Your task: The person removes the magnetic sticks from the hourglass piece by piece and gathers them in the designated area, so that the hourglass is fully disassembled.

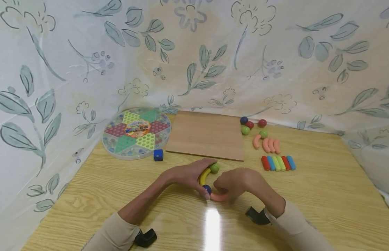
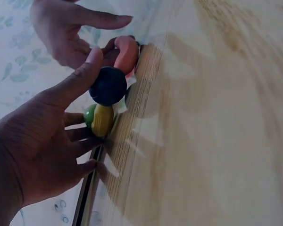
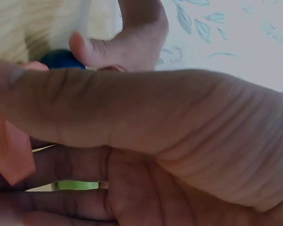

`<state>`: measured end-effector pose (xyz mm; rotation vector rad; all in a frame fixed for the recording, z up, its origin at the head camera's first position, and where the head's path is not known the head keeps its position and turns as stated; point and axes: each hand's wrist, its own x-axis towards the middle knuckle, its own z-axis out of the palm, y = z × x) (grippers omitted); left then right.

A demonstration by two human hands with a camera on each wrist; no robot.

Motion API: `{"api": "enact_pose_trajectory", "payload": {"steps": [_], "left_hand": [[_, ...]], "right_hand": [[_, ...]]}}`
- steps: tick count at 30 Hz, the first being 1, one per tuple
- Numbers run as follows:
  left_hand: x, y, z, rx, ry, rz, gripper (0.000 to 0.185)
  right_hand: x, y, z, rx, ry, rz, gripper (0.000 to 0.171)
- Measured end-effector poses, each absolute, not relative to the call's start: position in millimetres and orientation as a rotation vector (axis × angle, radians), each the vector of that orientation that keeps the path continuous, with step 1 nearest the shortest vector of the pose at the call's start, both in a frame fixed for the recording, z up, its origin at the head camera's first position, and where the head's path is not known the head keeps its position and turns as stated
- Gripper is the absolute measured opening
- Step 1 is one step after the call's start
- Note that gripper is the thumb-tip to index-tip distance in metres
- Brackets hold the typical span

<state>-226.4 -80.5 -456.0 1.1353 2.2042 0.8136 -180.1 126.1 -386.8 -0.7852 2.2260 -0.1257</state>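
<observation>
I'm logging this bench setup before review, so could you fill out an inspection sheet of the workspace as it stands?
Surface: wooden table, with glare near the front edge.
Job's things: yellow curved piece, green ball, dark blue ball and pink curved piece lined up between the hands.
Clutter: Chinese checkers board, blue cube, wooden board, loose balls, pink curved pieces, row of coloured sticks.
Grippers: left hand holds the yellow curved piece and touches the dark blue ball; right hand holds the pink curved piece.
Cables: nothing seen.
Surroundings: floral cloth hung on three sides.
</observation>
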Motion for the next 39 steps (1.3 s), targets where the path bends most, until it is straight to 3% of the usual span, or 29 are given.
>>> {"api": "enact_pose_trajectory", "payload": {"steps": [18, 25, 39], "left_hand": [[-226.3, -80.6, -457.0, 1.141, 2.220, 0.773, 0.114], [-225.2, -81.1, -457.7, 1.123, 2.224, 0.746, 0.117], [-223.9, -82.0, -457.2, 1.111, 2.237, 0.730, 0.117]], "right_hand": [[-171.5, 116.3, -390.5, -0.842, 2.281, -0.085, 0.026], [-164.2, 110.7, -389.7, -0.819, 2.301, -0.032, 0.033], [-170.6, 131.8, -365.7, -0.820, 2.331, -0.163, 0.030]]}}
